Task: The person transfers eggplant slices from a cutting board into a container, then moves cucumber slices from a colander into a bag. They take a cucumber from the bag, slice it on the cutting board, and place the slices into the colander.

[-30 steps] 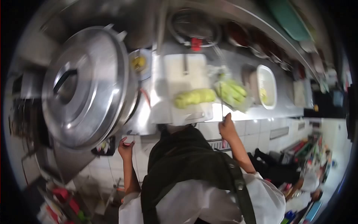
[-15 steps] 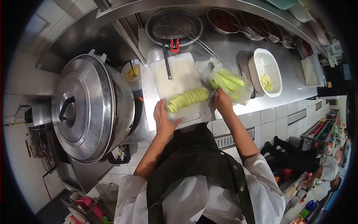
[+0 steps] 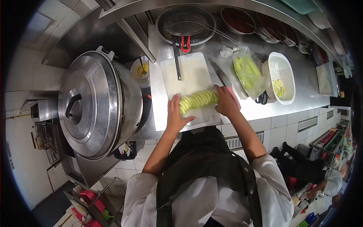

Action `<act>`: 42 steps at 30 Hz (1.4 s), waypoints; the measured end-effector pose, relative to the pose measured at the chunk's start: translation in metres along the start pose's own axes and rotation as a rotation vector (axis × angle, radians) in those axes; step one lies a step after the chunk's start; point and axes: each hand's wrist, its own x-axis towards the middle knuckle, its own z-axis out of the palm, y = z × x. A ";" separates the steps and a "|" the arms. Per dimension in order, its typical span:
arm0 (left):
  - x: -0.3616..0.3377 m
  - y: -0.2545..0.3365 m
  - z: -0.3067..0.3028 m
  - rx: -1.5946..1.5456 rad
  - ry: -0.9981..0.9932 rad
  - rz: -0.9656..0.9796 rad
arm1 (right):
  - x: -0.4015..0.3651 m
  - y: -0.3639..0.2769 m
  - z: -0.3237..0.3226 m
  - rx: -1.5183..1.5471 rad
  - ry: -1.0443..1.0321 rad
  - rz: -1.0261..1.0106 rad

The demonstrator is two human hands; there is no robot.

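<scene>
A row of pale green slices of peeled cucumber (image 3: 198,101) lies across the white cutting board (image 3: 185,70), near its front edge. Against the row's left end rests my left hand (image 3: 176,115), fingers stretched out and thumb spread away. My right hand (image 3: 226,102) closes around the right end, fingers behind and thumb in front. A knife (image 3: 221,73) with a pink handle lies right of the board, its handle partly under my right hand. Farther right, a clear plastic bag (image 3: 247,72) holds peeled cucumbers. A thin metal handle (image 3: 176,60) reaches over the board's back.
A large lidded steel pot (image 3: 94,102) stands at left, beside a small tub (image 3: 141,68) with yellow contents. Behind are strainers (image 3: 185,24) and bowls of red sauce (image 3: 238,20). A white basket (image 3: 281,68) holds lime slices. A person (image 3: 329,181) works at far right.
My right hand has left the cucumber bag and moved to the right end of the sliced row. The bag now lies farther right, and the knife beside the board is visible.
</scene>
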 end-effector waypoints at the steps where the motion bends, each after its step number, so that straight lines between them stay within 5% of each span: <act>1: 0.004 -0.001 0.002 -0.001 -0.007 0.029 | 0.002 -0.001 0.004 -0.023 -0.039 0.032; 15: 0.027 -0.016 -0.001 -0.213 -0.042 0.164 | 0.010 -0.059 0.026 -0.182 -0.216 0.026; 20: 0.070 0.077 -0.001 -0.227 -0.054 0.273 | -0.026 -0.044 -0.063 -0.106 0.022 0.014; 27: 0.174 0.259 0.114 -0.419 -0.132 0.465 | -0.062 0.097 -0.244 -0.237 0.295 -0.016; 29: 0.198 0.295 0.167 -0.399 -0.219 0.408 | -0.055 0.159 -0.277 -0.289 0.164 0.099; 32: 0.220 0.313 0.229 -0.280 -0.484 0.360 | -0.035 0.263 -0.283 -0.254 -0.117 0.170; 34: 0.234 0.308 0.249 -0.025 -0.940 0.319 | -0.032 0.291 -0.278 -0.178 -0.143 0.167; 35: 0.231 0.305 0.254 0.211 -0.921 0.433 | -0.033 0.299 -0.276 -0.144 -0.170 0.166; 40: 0.238 0.326 0.252 0.123 -0.852 0.404 | -0.058 0.287 -0.326 0.256 0.192 0.062; 42: 0.234 0.327 0.266 0.177 -0.919 0.458 | -0.058 0.289 -0.322 0.196 0.116 0.027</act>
